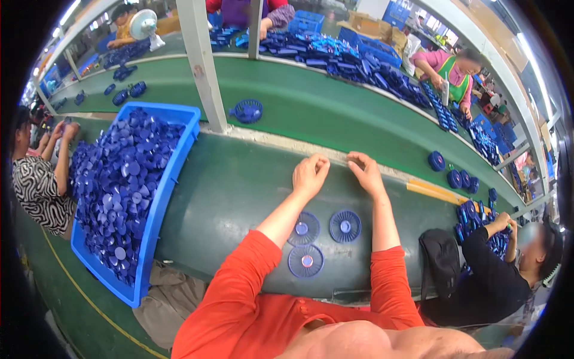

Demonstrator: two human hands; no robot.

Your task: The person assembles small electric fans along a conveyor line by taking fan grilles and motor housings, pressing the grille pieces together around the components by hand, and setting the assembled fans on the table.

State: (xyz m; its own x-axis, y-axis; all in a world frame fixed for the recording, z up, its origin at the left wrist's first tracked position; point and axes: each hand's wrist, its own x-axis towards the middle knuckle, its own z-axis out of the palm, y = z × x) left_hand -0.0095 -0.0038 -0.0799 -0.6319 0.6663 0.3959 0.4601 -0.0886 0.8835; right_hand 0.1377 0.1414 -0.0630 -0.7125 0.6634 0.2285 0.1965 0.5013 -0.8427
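Observation:
Above the far edge of the green work surface (239,173), my left hand (310,177) and my right hand (367,175) face each other with a gap between them. The fingers of both are loosely bent, and I see nothing held in either. Nearer my body, between my forearms, three round blue fan grilles lie flat. One grille (345,225) is close to my right forearm. Another grille (295,234) is partly covered by my left forearm. A third grille (306,269) with a reddish ring at its centre lies nearest my body.
A blue crate (190,128) heaped with blue discs stands at left. Beyond my hands runs a green conveyor belt (299,90) carrying a blue fan part (248,111) and other round parts. A black bag (441,260) is at right. Co-workers sit on both sides and across.

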